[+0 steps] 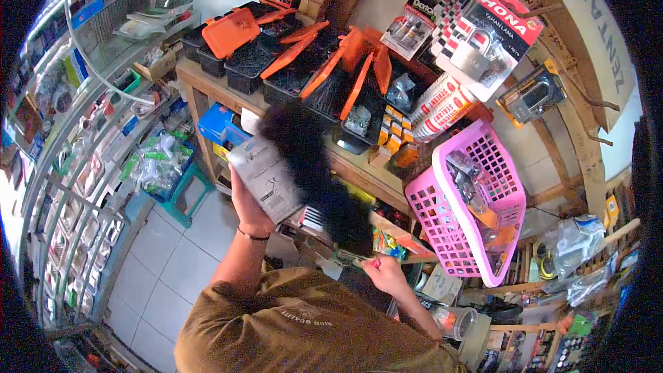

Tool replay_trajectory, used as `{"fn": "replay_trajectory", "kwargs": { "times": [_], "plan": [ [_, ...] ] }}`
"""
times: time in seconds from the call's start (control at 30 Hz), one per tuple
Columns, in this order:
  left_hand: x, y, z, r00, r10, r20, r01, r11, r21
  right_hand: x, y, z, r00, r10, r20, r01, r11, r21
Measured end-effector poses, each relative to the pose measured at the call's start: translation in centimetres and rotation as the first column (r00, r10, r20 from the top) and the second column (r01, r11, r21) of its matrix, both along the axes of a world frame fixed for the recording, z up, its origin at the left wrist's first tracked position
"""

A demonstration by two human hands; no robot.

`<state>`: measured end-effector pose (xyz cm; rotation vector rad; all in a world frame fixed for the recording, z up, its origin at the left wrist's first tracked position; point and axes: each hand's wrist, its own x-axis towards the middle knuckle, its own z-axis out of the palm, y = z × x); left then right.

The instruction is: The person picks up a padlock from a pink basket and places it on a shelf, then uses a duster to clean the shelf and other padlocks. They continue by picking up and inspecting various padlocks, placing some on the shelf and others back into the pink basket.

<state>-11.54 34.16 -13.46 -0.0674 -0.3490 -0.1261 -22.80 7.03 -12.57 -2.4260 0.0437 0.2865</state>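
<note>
On the left of the head view, my left hand (250, 208) is closed round the lower side of a pale grey printed box (265, 178), held up and tilted. My right hand (388, 275), lower and further right, is closed on the thin handle of a black fluffy duster (324, 173). The duster's dark, blurred bristles rise beside the box and cover part of the bench behind. Where they meet the box, I cannot tell whether they touch it.
Behind, a wooden bench (231, 99) carries several black bins with orange lids (230, 32). A pink basket (445, 224) of packets stands to the right. Packaged padlocks (472, 62) hang above. On the left are a green stool (181, 213) with plastic-wrapped goods and glass shelving.
</note>
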Motion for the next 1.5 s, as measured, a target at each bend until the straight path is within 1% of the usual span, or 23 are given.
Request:
{"fn": "replay_trajectory", "kwargs": {
  "times": [0.03, 0.07, 0.13, 0.2, 0.23, 0.3, 0.33, 0.37, 0.4, 0.5, 0.53, 0.63, 0.73, 0.83, 0.97, 1.03, 1.1, 1.2, 1.3, 1.37, 1.4, 1.47, 1.5],
  "plan": [
    [0.7, 0.4, -2.8, 0.997, -0.046, 0.066, 0.051, 0.997, -0.064, -0.2, -0.1, 0.0, 1.0, 0.003, 0.0, -0.003, 1.0, -0.002],
    [-0.3, -0.5, 2.3, 0.977, 0.1, -0.189, -0.086, 0.993, 0.08, -0.6, -0.3, -0.2, 0.991, 0.135, 0.0, -0.134, 0.989, -0.067],
    [-0.3, -0.1, 0.1, 0.997, 0.06, -0.048, -0.055, 0.992, 0.112, -0.4, -0.3, 0.7, 0.939, 0.343, 0.015, -0.329, 0.913, -0.242],
    [-1.1, -0.1, 2.9, 0.991, 0.097, 0.091, -0.109, 0.984, 0.141, 0.4, 0.1, 1.3, 0.981, 0.195, -0.003, -0.193, 0.969, -0.154],
    [-0.9, 0.2, 2.7, 0.959, 0.137, -0.249, -0.116, 0.988, 0.1, 0.6, 0.3, 1.6, 0.998, 0.043, -0.049, -0.046, 0.997, -0.067],
    [-0.7, 0.5, 1.3, 0.981, 0.079, -0.179, -0.08, 0.997, 0.0, 0.1, 0.6, 0.7, 0.972, 0.21, -0.108, -0.217, 0.974, -0.062],
    [-0.6, 0.6, 0.6, 0.974, 0.217, -0.071, -0.168, 0.892, 0.421, 0.0, 0.8, 0.5, 0.946, 0.29, -0.147, -0.31, 0.94, -0.142],
    [-0.5, 0.8, 0.2, 0.951, 0.295, 0.088, -0.259, 0.609, 0.75, 0.0, 1.3, 0.8, 0.913, 0.363, -0.186, -0.398, 0.891, -0.219],
    [-0.8, 0.6, 0.0, 0.957, 0.274, -0.101, -0.232, 0.923, 0.307, 0.3, 1.8, 1.2, 0.914, 0.368, -0.172, -0.399, 0.891, -0.217],
    [-1.6, 3.3, 0.2, 0.903, 0.314, -0.295, -0.281, 0.948, 0.151, 1.7, 4.4, 2.5, 0.934, 0.334, -0.128, -0.328, 0.943, 0.063],
    [-2.2, 4.0, 0.0, 0.928, 0.265, -0.261, -0.263, 0.964, 0.043, 2.6, 5.8, 2.9, 0.915, 0.316, -0.251, -0.214, 0.907, 0.363],
    [-4.0, 5.0, -0.4, 0.872, 0.345, -0.347, -0.251, 0.924, 0.289, 5.6, 11.0, 4.1, 0.852, 0.389, -0.35, 0.053, 0.602, 0.797],
    [-6.4, 5.4, -0.5, 0.877, 0.257, -0.405, -0.21, 0.965, 0.157, 9.6, 16.6, 6.5, 0.848, 0.397, -0.351, 0.157, 0.445, 0.882],
    [-8.2, 5.3, -1.0, 0.822, 0.371, -0.433, -0.279, 0.924, 0.262, 15.1, 21.6, 8.0, 0.851, 0.372, -0.369, 0.247, 0.337, 0.909],
    [-10.0, 5.7, -0.8, 0.867, 0.363, -0.341, -0.244, 0.907, 0.343, 23.1, 24.9, 9.2, 0.96, 0.237, -0.145, 0.086, 0.242, 0.966],
    [-10.3, 5.8, -0.9, 0.852, 0.364, -0.376, -0.255, 0.916, 0.309, 24.5, 24.6, 8.2, 0.989, 0.125, -0.077, 0.04, 0.276, 0.96],
    [-10.8, 5.8, 0.5, 0.848, 0.373, -0.375, -0.246, 0.906, 0.346, 23.0, 22.8, 6.3, 0.834, 0.505, -0.22, 0.11, 0.237, 0.965],
    [-10.8, 5.5, 1.7, 0.882, 0.37, -0.292, -0.228, 0.877, 0.423, 15.2, 19.1, 6.9, 0.931, 0.362, 0.044, -0.27, 0.604, 0.75],
    [-9.4, 3.9, 4.3, 0.943, 0.271, -0.192, -0.146, 0.857, 0.495, 10.6, 14.3, 5.8, 0.783, 0.41, 0.469, -0.613, 0.639, 0.465],
    [-7.7, 1.5, 6.0, 0.899, 0.396, -0.187, -0.238, 0.8, 0.55, 7.3, 11.8, 10.3, 0.7, 0.382, 0.604, -0.646, 0.699, 0.306],
    [-6.7, 0.9, 7.0, 0.977, 0.215, -0.013, -0.167, 0.793, 0.586, 5.9, 10.9, 12.4, 0.572, 0.428, 0.699, -0.682, 0.722, 0.116],
    [-5.0, -3.7, 11.1, 0.954, 0.299, 0.032, -0.219, 0.618, 0.755, 4.3, 9.3, 14.2, 0.59, 0.368, 0.718, -0.583, 0.81, 0.064],
    [-4.1, -5.7, 12.1, 0.921, 0.325, 0.213, -0.343, 0.423, 0.839, 3.9, 8.5, 14.7, 0.587, 0.336, 0.737, -0.502, 0.865, 0.006]
  ]
}}
